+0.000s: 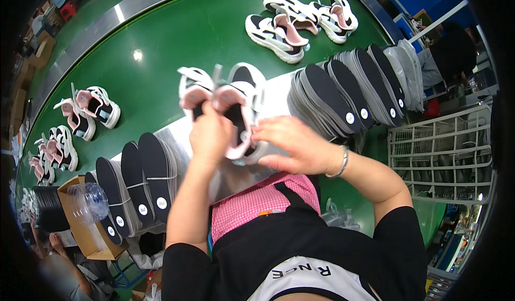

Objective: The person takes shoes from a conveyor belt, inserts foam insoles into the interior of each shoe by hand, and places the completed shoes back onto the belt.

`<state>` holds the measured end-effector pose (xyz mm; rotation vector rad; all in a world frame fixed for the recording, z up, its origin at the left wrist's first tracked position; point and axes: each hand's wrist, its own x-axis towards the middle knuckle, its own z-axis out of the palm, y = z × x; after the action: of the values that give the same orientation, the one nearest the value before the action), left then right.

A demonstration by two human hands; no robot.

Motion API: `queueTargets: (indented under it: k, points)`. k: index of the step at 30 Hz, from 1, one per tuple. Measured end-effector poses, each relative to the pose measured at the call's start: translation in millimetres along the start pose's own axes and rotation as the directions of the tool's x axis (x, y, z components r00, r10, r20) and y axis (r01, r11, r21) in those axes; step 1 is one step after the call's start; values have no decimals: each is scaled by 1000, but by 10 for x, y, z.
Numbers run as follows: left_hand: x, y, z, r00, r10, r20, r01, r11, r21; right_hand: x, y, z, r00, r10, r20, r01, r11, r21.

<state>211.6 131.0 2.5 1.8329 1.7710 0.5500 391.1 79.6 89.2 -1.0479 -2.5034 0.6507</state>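
Clearly, we see materials first, from the left: stacks of insoles [155,164], smooth and black on top, grey along their layered edges, rounded at the tips, some crossed by a thin band; in the middle, a left shoe [193,89] and a right shoe [249,100], slightly blurred, with white and black panels and soft pink lining, side by side above a shiny metal strip [276,100]; further right, more black insole stacks [324,92], fanned and leaning.

As for the grip, we find the left hand [211,134] curled by the right shoe's opening, its fingertips hidden, so we cannot tell what it pinches; the right hand [295,145] is spread, its fingertips against that shoe's outer side, a metal bracelet [344,161] at the wrist.

Around them, from the left, we note a cardboard box [107,254] with clear plastic [88,202] over it; pairs of similar shoes [102,105] on the glossy green table [145,81], others at its far right; and a white wire rack [429,168]; the left hand blocks our view of part of the left shoe's heel.
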Motion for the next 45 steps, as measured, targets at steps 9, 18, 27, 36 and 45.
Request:
queueTargets:
  k: [9,18,27,36,45]
  points:
    - [876,-455,-315,820,123,-559,-135,991,21,183,1770,-843,862,428,-272,-503,793,-343]
    - [-198,-343,820,939,318,-130,-308,947,87,231,3513,-1117,482,785,-390,-876,426,-224]
    - [-85,-234,839,961,265,-77,-254,959,126,333,4190,-1092,503,649,-571,-859,447,-249]
    - [-81,-191,920,952,286,-105,-266,948,174,299,3453,-1533,470,881,-48,-874,458,-160]
    - [-109,-192,984,952,280,-126,-257,951,174,526,2747,-1040,727,675,126,-506,650,-567]
